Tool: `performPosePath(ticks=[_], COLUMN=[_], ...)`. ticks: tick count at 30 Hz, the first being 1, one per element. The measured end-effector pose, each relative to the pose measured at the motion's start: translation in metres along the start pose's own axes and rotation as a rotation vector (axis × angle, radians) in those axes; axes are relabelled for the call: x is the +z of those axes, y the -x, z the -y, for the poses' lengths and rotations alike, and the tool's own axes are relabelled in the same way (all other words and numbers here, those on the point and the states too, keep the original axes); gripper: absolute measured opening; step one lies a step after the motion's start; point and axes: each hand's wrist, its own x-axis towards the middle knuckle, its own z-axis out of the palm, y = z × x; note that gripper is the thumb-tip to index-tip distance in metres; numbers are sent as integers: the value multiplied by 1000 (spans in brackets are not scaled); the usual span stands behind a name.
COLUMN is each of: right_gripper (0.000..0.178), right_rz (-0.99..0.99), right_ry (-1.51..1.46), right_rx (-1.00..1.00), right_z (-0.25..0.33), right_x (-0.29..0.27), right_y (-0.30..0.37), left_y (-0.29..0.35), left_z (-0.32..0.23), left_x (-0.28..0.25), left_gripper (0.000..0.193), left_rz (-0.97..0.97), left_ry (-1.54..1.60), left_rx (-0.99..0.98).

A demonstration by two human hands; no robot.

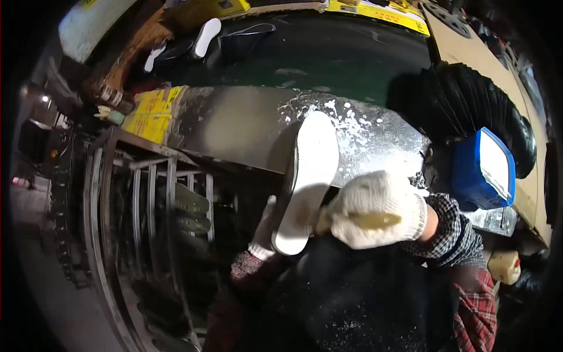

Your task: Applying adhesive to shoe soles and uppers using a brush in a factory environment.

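Observation:
A shoe, or boot, is turned bottom up with its white sole [316,152] facing me, toe pointing away and heel near my body. My left hand [263,232], in a light glove, holds it from the left near the heel; one finger shows along the side and the others are hidden beneath. My right hand [381,202], in a white knitted glove, is closed around a brush with a pale wooden handle [378,220]. The brush's blurred head touches or nearly touches the right edge of the sole near the heel.
A metal-topped bench [234,126] spattered with white lies ahead. A blue tub [469,170] of white paste stands at the right, beside a black ribbed hose [469,105]. More white-soled shoes [206,38] lie at the far left on a dark green surface. A metal rack [170,205] stands left.

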Motion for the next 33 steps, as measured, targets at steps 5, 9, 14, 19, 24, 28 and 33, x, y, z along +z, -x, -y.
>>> performPosePath(ticks=[5,9,14,19,24,28,33], right_gripper=[13,20,24,23,16,26,27], right_rz=[-74,227,82,260,-314,-151,-3], right_ry=[-76,-298,-161,-360,-482,424,103], right_rx=[450,276,518,330,592,224,195], right_z=[18,41,26,28,-54,-48,-8], right_x=[-6,10,-32,-6,-51,-36,-10], right_y=[-17,24,46,20,29,0,26], left_y=[-6,-2,-16,-5,3,9,4], left_z=[-6,-5,-11,-13,-20,-20,-41], left_x=[-13,0,-37,-19,-33,-31,-15], left_gripper=[73,65,75,83,76,83,90], left_rz=[380,148,502,205,317,259,245], left_ry=[-42,137,133,68,207,250,250], left_rx=[-55,3,-67,-55,-149,-80,-115])
